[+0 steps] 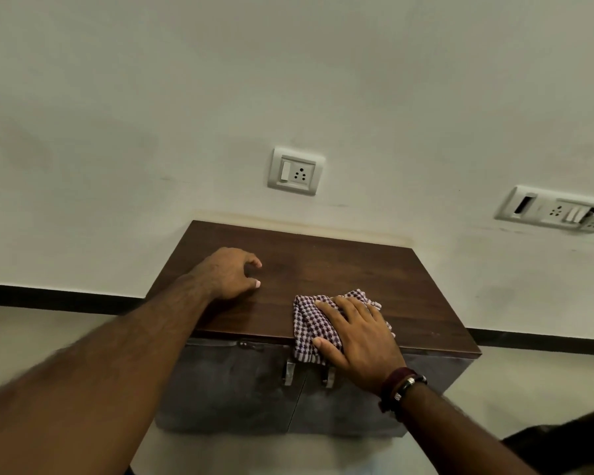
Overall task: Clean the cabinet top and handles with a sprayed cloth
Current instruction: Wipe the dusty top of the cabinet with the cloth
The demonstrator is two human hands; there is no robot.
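A low cabinet with a dark wooden top (340, 269) stands against the wall. Its two grey doors carry metal handles (288, 371) side by side at the middle. A purple and white checked cloth (309, 323) lies on the top's front edge and hangs a little over it. My right hand (360, 337) presses flat on the cloth, fingers spread, with dark bands on the wrist. My left hand (230, 272) rests on the left part of the top, fingers curled and holding nothing.
A white wall rises behind the cabinet with a socket plate (295, 171) above it and a damaged socket plate (556, 210) to the right. A dark skirting strip (59, 296) runs along the pale floor. A dark object (570, 440) shows at the bottom right.
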